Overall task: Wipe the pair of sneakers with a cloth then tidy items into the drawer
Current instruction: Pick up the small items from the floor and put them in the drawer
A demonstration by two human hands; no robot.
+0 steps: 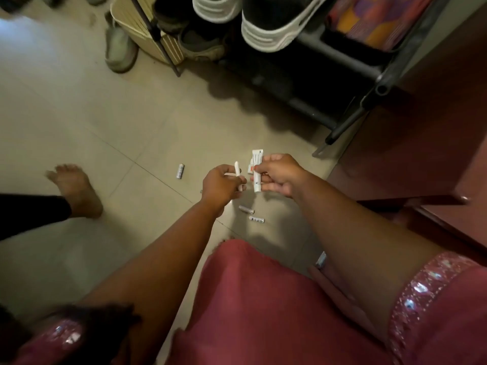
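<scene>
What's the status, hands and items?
Left hand shut on white stick. Right hand shut on tubes. Three batteries on floor. Nothing in the way.

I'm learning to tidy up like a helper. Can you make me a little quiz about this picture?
1. True or false: the left hand holds a small white stick.
2. What is in the right hand's grip? A) white tubes B) a cloth C) a shoe
3. How many batteries lie on the floor between the person's arms?

Key:
1. True.
2. A.
3. Two: one battery and another battery beside it. A third battery lies left of the hands.
</scene>
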